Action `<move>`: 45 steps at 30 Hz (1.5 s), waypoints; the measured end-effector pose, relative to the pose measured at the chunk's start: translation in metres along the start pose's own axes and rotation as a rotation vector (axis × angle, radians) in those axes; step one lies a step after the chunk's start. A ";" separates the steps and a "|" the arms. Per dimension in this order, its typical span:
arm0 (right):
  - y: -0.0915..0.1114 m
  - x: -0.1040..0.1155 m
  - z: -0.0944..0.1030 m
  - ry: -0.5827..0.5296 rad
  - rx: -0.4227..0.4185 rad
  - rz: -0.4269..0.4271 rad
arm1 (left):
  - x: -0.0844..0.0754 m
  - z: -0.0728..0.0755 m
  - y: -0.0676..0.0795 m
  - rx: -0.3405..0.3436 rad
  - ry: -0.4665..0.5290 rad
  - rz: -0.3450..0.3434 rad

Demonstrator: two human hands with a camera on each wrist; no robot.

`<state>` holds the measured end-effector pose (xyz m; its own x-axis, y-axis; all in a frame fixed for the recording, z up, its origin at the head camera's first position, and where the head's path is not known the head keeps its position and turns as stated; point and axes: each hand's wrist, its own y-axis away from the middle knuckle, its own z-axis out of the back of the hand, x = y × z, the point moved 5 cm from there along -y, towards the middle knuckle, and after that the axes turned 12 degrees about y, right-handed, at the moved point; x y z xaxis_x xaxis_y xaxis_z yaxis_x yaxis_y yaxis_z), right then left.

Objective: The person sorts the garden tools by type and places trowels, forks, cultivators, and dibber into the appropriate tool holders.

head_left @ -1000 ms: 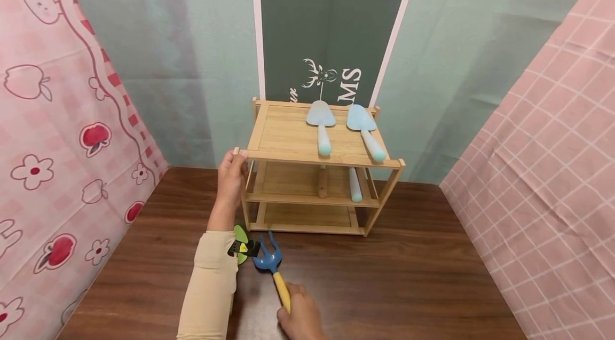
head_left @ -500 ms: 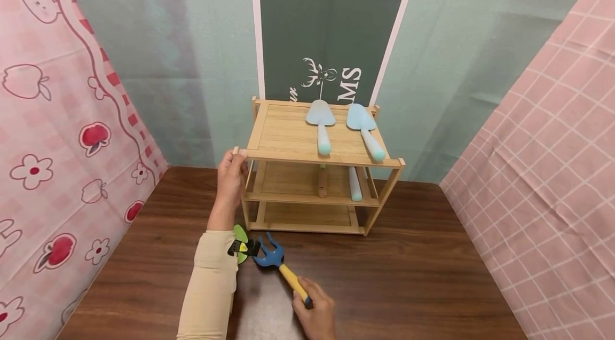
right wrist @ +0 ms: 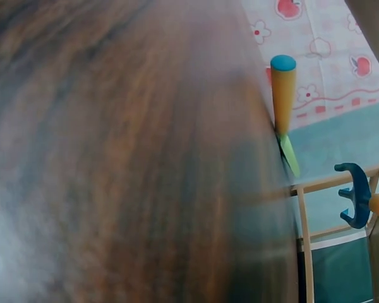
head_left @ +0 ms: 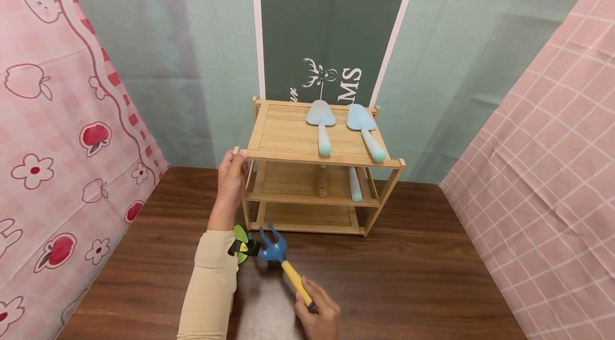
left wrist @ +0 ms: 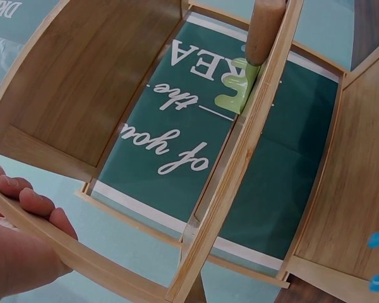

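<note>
**Fork point(head_left: 290, 270) held in front of rack point(head_left: 312, 200)**

The fork is gripped by its yellow handle in the right hand point(head_left: 319, 312) above the table point(head_left: 408, 265), tines directed toward the rack; contact cannot be determined. The rack's front-left top corner is grasped by the left hand point(head_left: 230, 179). Two pale-blue trowels point(head_left: 321, 114) are laid on the top shelf point(head_left: 283, 129). A green-bladed trowel point(right wrist: 283, 95) is partly hidden behind the left sleeve point(head_left: 209, 286).

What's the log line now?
left hand: grips wooden shelf | right hand: holds blue-and-yellow hand fork | top tier: two light-blue trowels
</note>
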<state>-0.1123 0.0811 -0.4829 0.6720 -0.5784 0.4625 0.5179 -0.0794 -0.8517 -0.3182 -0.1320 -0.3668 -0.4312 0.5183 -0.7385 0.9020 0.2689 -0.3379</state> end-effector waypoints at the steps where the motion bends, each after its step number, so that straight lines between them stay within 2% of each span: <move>1: -0.005 0.004 0.003 -0.018 -0.012 0.011 | 0.000 0.000 0.000 0.000 0.005 -0.001; 13: -0.025 0.008 0.014 -0.092 -0.093 0.134 | 0.000 0.000 0.000 0.003 -0.001 0.005; 28: -0.046 0.006 0.026 -0.135 -0.156 0.224 | 0.001 0.001 -0.001 0.008 0.006 0.004; 38: -0.060 0.004 0.023 -0.106 -0.163 0.205 | -0.001 -0.001 -0.001 -0.002 0.008 -0.002; 45: -0.073 -0.003 0.020 -0.068 -0.179 0.146 | 0.001 0.001 -0.001 -0.005 0.002 0.001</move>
<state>-0.1417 0.1050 -0.4171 0.7701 -0.5388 0.3417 0.3146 -0.1453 -0.9380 -0.3195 -0.1328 -0.3676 -0.4299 0.5199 -0.7381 0.9025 0.2723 -0.3337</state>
